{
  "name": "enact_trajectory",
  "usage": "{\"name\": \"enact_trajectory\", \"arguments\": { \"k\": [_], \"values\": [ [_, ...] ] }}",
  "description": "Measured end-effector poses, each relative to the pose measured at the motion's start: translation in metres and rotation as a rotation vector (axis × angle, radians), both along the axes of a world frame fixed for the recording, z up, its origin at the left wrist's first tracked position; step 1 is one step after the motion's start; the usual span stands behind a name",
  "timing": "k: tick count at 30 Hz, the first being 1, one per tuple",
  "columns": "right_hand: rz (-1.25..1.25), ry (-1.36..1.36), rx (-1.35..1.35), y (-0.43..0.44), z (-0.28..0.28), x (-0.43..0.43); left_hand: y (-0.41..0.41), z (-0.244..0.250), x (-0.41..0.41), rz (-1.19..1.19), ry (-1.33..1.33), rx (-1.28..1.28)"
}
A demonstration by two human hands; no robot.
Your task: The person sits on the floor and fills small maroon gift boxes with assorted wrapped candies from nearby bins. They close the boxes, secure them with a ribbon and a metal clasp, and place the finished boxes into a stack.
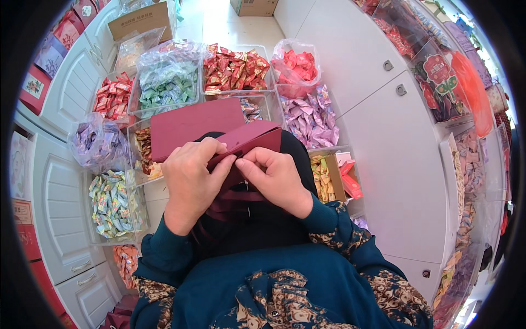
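A maroon cardboard gift box rests on my lap, tilted, with a broad flat maroon panel beyond it; whether the two are joined is hidden by my left hand. My left hand grips the box's near edge, thumb on the front and fingers over the top. Close beside that thumb, my right hand pinches at the same edge with thumb and forefinger. What lies between those fingertips is too small to tell. Dark maroon ribbon hangs below the hands across my black trousers.
Clear plastic bins surround my knees, holding red wrapped sweets, green packets, purple packets and pale green packets. A small carton stands at right. White cabinets flank both sides. Another carton is at the back.
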State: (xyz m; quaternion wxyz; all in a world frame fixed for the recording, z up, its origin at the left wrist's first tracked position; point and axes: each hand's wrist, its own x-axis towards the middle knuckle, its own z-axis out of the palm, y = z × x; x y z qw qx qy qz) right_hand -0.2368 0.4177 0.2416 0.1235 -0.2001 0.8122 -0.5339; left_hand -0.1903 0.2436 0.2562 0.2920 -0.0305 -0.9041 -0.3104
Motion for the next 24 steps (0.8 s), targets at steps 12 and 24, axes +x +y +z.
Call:
{"name": "enact_trajectory", "arguments": {
  "k": [12, 24],
  "values": [
    [0.544, 0.524, 0.466, -0.011, 0.066, -0.088, 0.000, -0.001, 0.001, -0.004, 0.017, 0.000],
    [0.758, 0.396, 0.496, -0.028, 0.065, -0.099, -0.001, -0.003, 0.001, 0.008, -0.020, -0.022]
  ]
}}
